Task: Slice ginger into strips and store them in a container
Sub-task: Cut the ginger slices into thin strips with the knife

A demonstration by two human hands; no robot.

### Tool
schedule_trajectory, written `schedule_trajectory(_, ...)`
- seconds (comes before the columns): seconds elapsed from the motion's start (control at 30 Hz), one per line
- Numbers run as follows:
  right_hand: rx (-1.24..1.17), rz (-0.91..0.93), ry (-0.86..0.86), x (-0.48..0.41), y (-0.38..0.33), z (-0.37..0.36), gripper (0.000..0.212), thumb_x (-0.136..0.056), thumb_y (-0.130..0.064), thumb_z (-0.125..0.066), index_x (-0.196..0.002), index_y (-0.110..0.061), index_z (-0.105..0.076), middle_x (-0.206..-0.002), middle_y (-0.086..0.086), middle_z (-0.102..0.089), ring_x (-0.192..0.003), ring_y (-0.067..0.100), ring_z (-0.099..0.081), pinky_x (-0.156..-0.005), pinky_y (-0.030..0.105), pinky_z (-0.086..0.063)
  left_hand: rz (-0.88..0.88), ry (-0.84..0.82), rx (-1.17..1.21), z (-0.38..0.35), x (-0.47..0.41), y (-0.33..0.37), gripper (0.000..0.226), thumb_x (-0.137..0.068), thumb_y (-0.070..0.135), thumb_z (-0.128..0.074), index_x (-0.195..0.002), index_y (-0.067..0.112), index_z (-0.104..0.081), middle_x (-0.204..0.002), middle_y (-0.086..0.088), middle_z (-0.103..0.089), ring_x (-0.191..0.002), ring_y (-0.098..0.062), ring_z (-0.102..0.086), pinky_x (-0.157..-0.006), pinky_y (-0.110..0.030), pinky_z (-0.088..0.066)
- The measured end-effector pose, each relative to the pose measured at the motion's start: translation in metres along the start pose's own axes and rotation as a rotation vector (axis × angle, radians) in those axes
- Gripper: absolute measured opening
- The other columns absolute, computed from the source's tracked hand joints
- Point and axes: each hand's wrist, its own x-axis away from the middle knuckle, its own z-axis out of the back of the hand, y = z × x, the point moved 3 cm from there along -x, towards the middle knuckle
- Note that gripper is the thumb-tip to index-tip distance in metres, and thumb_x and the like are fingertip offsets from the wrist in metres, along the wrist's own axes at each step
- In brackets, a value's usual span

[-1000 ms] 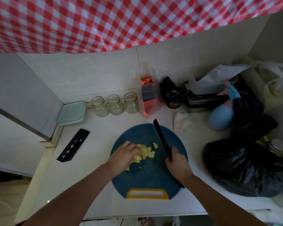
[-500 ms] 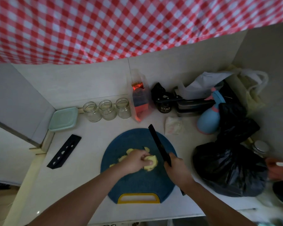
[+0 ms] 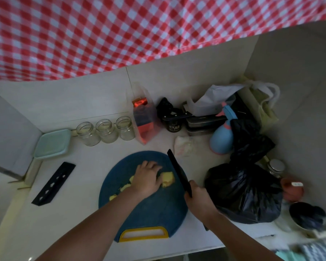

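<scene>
On my feed, left hand (image 3: 146, 179) curls over stacked ginger slices (image 3: 167, 179) on the blue cutting board (image 3: 154, 211); right hand (image 3: 200, 201) grips the black knife (image 3: 177, 173), blade just beside them.

White counter (image 3: 79, 185): blue cutting board (image 3: 152, 210) centre, black knife sheath (image 3: 54, 183) left. Back edge: teal container (image 3: 53, 144), three glass jars (image 3: 106, 130). Black bag (image 3: 243, 193) right.

Print on the black jar (image 3: 174, 126) is illegible.
</scene>
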Motion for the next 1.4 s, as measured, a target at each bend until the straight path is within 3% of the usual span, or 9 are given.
schedule_trajectory(0.13,-0.016,-0.024,-0.014,0.000,0.003,-0.006,0.020,-0.095,-0.014,-0.046,-0.112,-0.005,-0.048,-0.088,0.012,-0.063,-0.082,0.027,-0.065,-0.064,0.026,-0.050,-0.056,-0.087,0.043,-0.011,0.010,-0.015,0.049,-0.091,0.031,-0.049,-0.135,0.011,-0.043,-0.139,-0.004,-0.042,-0.126,-0.022,-0.038,-0.108,-0.030,-0.027)
schedule_trajectory(0.33,-0.036,-0.048,-0.034,-0.001,0.006,-0.012,0.022,-0.095,-0.012,-0.044,-0.115,-0.004,-0.047,-0.086,0.010,-0.060,-0.074,0.022,-0.060,-0.060,0.024,-0.047,-0.089,0.030,0.121,-0.017,0.034,-0.038,0.019,-0.081,0.009,-0.062,-0.100,0.007,-0.062,-0.099,-0.010,-0.058,-0.089,-0.025,-0.058,-0.076,-0.036,-0.052)
schedule_trajectory(0.43,-0.018,-0.052,-0.035,-0.002,0.005,-0.012,0.021,-0.095,-0.013,-0.044,-0.114,-0.005,-0.047,-0.092,0.014,-0.064,-0.079,0.025,-0.063,-0.060,0.024,-0.045,-0.032,0.027,0.116,-0.017,0.046,-0.054,0.023,-0.087,0.015,-0.056,-0.109,0.014,-0.060,-0.108,-0.004,-0.055,-0.099,-0.019,-0.053,-0.085,-0.028,-0.042)
schedule_trajectory(0.6,-0.017,-0.047,-0.028,-0.004,0.003,-0.014,0.020,-0.094,-0.012,-0.044,-0.113,-0.004,-0.046,-0.084,0.010,-0.058,-0.073,0.024,-0.058,-0.061,0.026,-0.045,0.122,-0.040,0.097,-0.016,0.044,-0.058,0.031,-0.093,0.034,-0.048,-0.122,0.027,-0.056,-0.118,0.003,-0.053,-0.114,-0.016,-0.047,-0.114,-0.044,-0.017)
schedule_trajectory(0.73,-0.016,-0.050,-0.039,-0.004,0.000,-0.013,0.019,-0.094,-0.011,-0.044,-0.112,-0.005,-0.044,-0.082,0.006,-0.054,-0.072,0.021,-0.055,-0.061,0.028,-0.046,0.378,-0.108,0.071,-0.010,0.021,-0.035,0.053,-0.088,0.064,-0.037,-0.102,0.024,-0.069,-0.110,0.000,-0.064,-0.111,-0.020,-0.051,-0.113,-0.045,-0.014)
schedule_trajectory(0.9,-0.024,-0.058,-0.053,-0.004,-0.002,-0.012,0.019,-0.094,-0.011,-0.042,-0.112,-0.005,-0.044,-0.084,0.007,-0.054,-0.079,0.024,-0.059,-0.069,0.033,-0.049,0.527,-0.171,0.060,-0.012,0.004,-0.017,0.069,-0.082,0.068,-0.044,-0.121,0.013,-0.058,-0.127,-0.010,-0.054,-0.122,-0.026,-0.044,-0.116,-0.044,-0.010)
schedule_trajectory(1.03,-0.029,-0.066,-0.054,-0.001,-0.003,-0.012,0.023,-0.094,-0.011,-0.042,-0.116,-0.005,-0.043,-0.088,0.010,-0.058,-0.088,0.029,-0.064,-0.072,0.035,-0.051,0.510,0.033,0.546,-0.009,0.001,-0.004,0.026,-0.083,0.032,-0.066,-0.101,0.017,-0.055,-0.099,0.002,-0.058,-0.105,-0.021,-0.055,-0.092,-0.025,-0.039)
schedule_trajectory(1.13,-0.008,-0.065,-0.057,0.001,-0.003,-0.012,0.025,-0.094,-0.011,-0.042,-0.118,-0.005,-0.043,-0.095,0.015,-0.064,-0.091,0.030,-0.064,-0.071,0.033,-0.050,0.434,0.057,0.662,0.000,0.003,0.008,0.018,-0.082,0.015,-0.067,-0.090,0.016,-0.051,-0.081,0.006,-0.053,-0.084,-0.015,-0.056,-0.062,-0.017,-0.037)
schedule_trajectory(1.4,0.012,-0.032,-0.049,-0.003,0.001,-0.015,0.023,-0.094,-0.009,-0.041,-0.117,-0.005,-0.044,-0.077,0.004,-0.057,-0.073,0.023,-0.057,-0.060,0.023,-0.040,0.110,-0.075,0.337,-0.003,0.010,0.037,0.031,-0.080,0.031,-0.071,-0.088,0.020,-0.043,-0.099,0.001,-0.051,-0.091,-0.015,-0.053,-0.071,-0.022,-0.037)
